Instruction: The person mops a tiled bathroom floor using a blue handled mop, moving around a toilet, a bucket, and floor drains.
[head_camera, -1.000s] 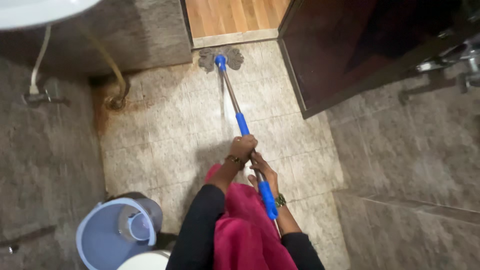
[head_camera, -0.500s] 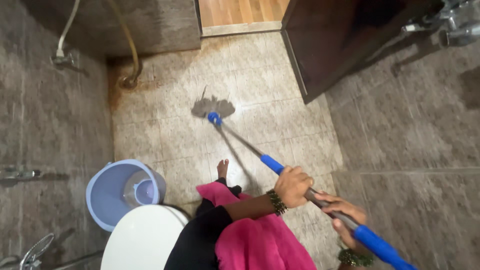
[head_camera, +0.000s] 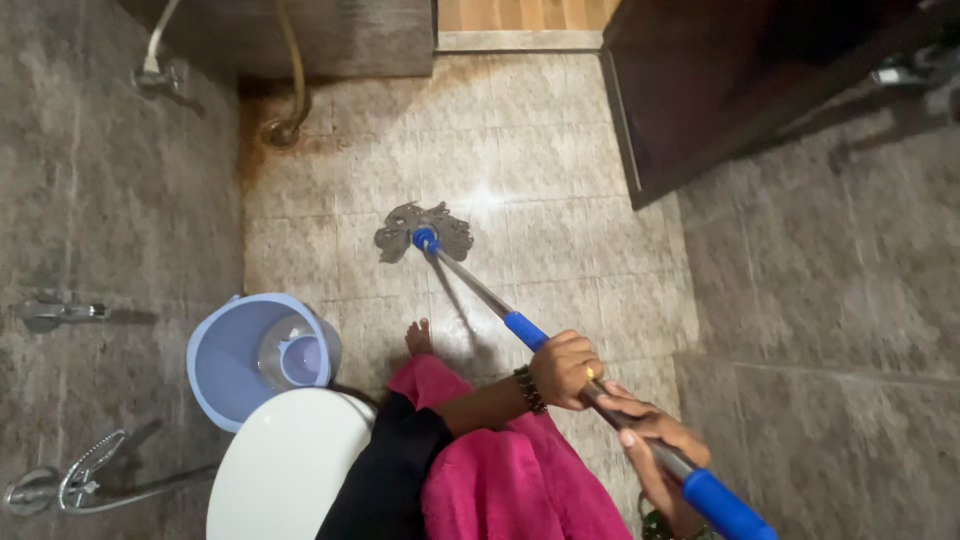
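A mop with a grey string head (head_camera: 425, 232) rests on the beige tiled floor (head_camera: 540, 150). Its metal handle (head_camera: 470, 283) has blue grips and runs down to the lower right. My left hand (head_camera: 565, 368), with a beaded bracelet on the wrist, is closed around the handle just below the upper blue grip (head_camera: 525, 330). My right hand (head_camera: 650, 448) grips the handle lower down, just above the end blue grip (head_camera: 725, 510). My bare foot (head_camera: 418, 338) shows below the mop head, with pink cloth (head_camera: 510, 480) over my legs.
A lavender bucket (head_camera: 225, 360) with a small mug (head_camera: 300, 358) inside stands at the left, beside a white toilet lid (head_camera: 285, 470). A dark brown door (head_camera: 720, 80) stands open at the upper right. A hose (head_camera: 292, 90) enters a floor drain. Wall taps (head_camera: 60, 312) and a hand sprayer (head_camera: 90, 480) line the left wall.
The mop head has been pulled back from the doorway toward me across the floor. Both hands have swung to the right with the handle, and the view has shifted lower.
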